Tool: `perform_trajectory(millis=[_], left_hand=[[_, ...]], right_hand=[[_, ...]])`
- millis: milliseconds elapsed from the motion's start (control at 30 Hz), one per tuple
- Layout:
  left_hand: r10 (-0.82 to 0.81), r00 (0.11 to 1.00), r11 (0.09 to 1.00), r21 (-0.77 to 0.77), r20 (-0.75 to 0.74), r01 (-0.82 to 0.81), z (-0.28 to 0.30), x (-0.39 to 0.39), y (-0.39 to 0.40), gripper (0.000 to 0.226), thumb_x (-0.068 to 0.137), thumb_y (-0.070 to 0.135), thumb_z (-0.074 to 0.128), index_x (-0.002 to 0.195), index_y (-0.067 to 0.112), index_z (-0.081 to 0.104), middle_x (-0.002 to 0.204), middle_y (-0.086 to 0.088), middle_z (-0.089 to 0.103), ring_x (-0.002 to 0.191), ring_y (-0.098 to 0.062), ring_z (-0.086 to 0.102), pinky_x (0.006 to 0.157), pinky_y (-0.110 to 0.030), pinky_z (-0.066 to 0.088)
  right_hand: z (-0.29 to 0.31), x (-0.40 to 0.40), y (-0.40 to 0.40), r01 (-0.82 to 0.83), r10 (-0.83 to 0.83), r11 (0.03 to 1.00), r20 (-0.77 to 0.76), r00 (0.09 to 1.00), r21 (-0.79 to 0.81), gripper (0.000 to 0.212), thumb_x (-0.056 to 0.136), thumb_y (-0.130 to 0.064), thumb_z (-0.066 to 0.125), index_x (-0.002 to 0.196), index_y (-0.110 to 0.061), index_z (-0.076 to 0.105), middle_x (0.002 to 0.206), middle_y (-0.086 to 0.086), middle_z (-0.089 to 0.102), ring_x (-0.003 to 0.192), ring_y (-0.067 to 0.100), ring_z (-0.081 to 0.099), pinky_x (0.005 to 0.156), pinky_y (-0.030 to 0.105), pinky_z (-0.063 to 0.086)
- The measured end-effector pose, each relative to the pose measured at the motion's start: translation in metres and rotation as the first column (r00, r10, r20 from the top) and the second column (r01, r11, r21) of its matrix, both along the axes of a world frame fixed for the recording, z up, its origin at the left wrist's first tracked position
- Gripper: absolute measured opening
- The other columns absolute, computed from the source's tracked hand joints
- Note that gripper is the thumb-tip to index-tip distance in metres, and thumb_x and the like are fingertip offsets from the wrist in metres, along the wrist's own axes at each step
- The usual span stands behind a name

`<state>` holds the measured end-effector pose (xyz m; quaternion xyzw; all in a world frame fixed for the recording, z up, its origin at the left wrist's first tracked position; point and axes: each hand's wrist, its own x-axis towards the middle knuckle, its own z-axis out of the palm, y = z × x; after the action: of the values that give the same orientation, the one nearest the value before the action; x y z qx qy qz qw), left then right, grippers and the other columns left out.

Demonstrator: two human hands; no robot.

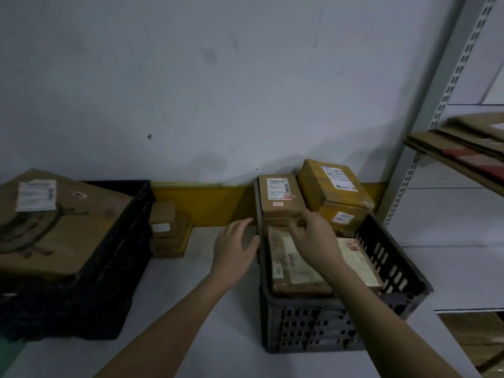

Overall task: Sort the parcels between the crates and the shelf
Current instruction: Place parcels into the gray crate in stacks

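2 hands reach together: right hand [313,236] pinching the small brown cardboard parcel [281,200] beneath its fingertips, left hand [236,249] released, hovering beside the dark slotted plastic crate [321,326], likely to steady it.

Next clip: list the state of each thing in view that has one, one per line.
Left hand: open, empty, beside the crate's left wall.
Right hand: fingers curled at the small brown cardboard parcel; grip unclear.
Dark slotted plastic crate on the right: loaded with parcels.
Yellow-taped cardboard parcel: tilted, stacked above the rim.
Black plastic crate on the left: topped by a large flat cardboard box.
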<state>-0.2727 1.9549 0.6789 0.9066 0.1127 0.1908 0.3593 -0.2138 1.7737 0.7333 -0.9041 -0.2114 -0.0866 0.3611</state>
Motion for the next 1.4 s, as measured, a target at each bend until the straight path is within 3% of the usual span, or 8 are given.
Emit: perform_trajectory(millis=[200,367,700,767,900,1033,1233,1400], left_hand=[[0.297,0.95,0.887,-0.342,-0.093,-0.311,-0.037,-0.032,0.105,0.044,0.098,0.025,0.058,0.14,0.015,0.048,0.135,-0.002,0.052,0.124,-0.021,0.049,0.099,-0.032,0.039],[0.42,0.893,0.761,-0.475,-0.159,-0.442,-0.059,-0.04,0.188,0.045,0.099,0.024,0.058,0.141,0.018,0.044,0.128,0.001,0.05,0.119,-0.021,0.05,0.092,-0.031,0.038],[0.496,0.811,0.558,-0.602,-0.309,-0.571,-0.106,0.022,0.319,0.07,0.1,0.038,0.051,0.158,0.025,0.014,0.16,-0.003,0.028,0.142,-0.029,0.035,0.104,-0.04,0.037],[0.515,0.797,0.536,-0.606,-0.316,-0.587,-0.119,0.029,0.336,0.07,0.101,0.037,0.051,0.159,0.026,0.014,0.161,-0.003,0.028,0.142,-0.029,0.035,0.106,-0.042,0.037],[0.499,0.822,0.542,-0.64,-0.276,-0.544,-0.137,0.046,0.354,0.061,0.1,0.034,0.052,0.155,0.025,0.027,0.152,-0.004,0.041,0.134,-0.028,0.045,0.105,-0.043,0.042],[0.513,0.809,0.471,-0.694,-0.288,-0.545,-0.142,0.048,0.35,0.044,0.1,0.036,0.053,0.139,0.019,0.042,0.135,-0.008,0.054,0.108,-0.022,0.057,0.085,-0.035,0.048],[0.52,0.787,0.202,-0.848,-0.331,-0.49,-0.116,0.04,0.336,0.041,0.098,0.05,0.053,0.123,0.018,0.045,0.11,-0.006,0.06,0.096,-0.028,0.066,0.081,-0.054,0.059],[0.532,0.805,0.173,-0.896,-0.264,-0.408,-0.082,0.025,0.307,0.034,0.096,0.034,0.06,0.123,0.017,0.046,0.114,-0.008,0.06,0.099,-0.027,0.064,0.083,-0.053,0.058]], right_hand=[[-0.014,-0.004,0.111,-0.241,0.246,0.969,-0.217,0.945,0.05,0.031,0.1,-0.031,0.055,0.128,-0.019,0.058,0.117,-0.002,0.064,0.1,0.012,0.061,0.087,0.035,0.055],[-0.053,0.004,0.227,-0.282,0.252,0.959,-0.432,0.866,-0.006,0.037,0.101,-0.033,0.053,0.134,-0.016,0.053,0.112,0.002,0.061,0.088,0.016,0.061,0.077,0.034,0.055],[-0.118,0.047,0.4,-0.295,0.277,0.951,-0.676,0.683,0.091,0.052,0.103,-0.036,0.051,0.147,-0.01,0.041,0.116,0.002,0.057,0.096,0.015,0.06,0.073,0.033,0.05],[-0.127,0.049,0.418,-0.306,0.302,0.944,-0.695,0.652,0.122,0.052,0.104,-0.029,0.051,0.15,-0.011,0.037,0.137,0.006,0.053,0.111,0.019,0.056,0.078,0.03,0.046],[-0.139,0.058,0.438,-0.345,0.399,0.908,-0.741,0.54,0.238,0.049,0.104,-0.023,0.049,0.151,-0.025,0.036,0.117,-0.008,0.049,0.087,0.001,0.055,0.064,0.015,0.047],[-0.149,0.056,0.44,-0.246,0.401,0.916,-0.763,0.506,0.318,0.045,0.101,-0.023,0.055,0.142,-0.033,0.04,0.116,-0.012,0.056,0.085,-0.004,0.054,0.056,0.01,0.044],[-0.134,0.043,0.421,0.039,0.357,0.901,-0.788,0.503,0.433,0.029,0.102,-0.038,0.053,0.126,-0.023,0.047,0.106,-0.005,0.06,0.089,0.006,0.059,0.063,0.027,0.053],[-0.114,0.029,0.388,0.029,0.335,0.905,-0.752,0.568,0.425,0.034,0.101,-0.043,0.051,0.117,-0.014,0.049,0.102,-0.005,0.056,0.089,0.009,0.056,0.093,0.048,0.052]])
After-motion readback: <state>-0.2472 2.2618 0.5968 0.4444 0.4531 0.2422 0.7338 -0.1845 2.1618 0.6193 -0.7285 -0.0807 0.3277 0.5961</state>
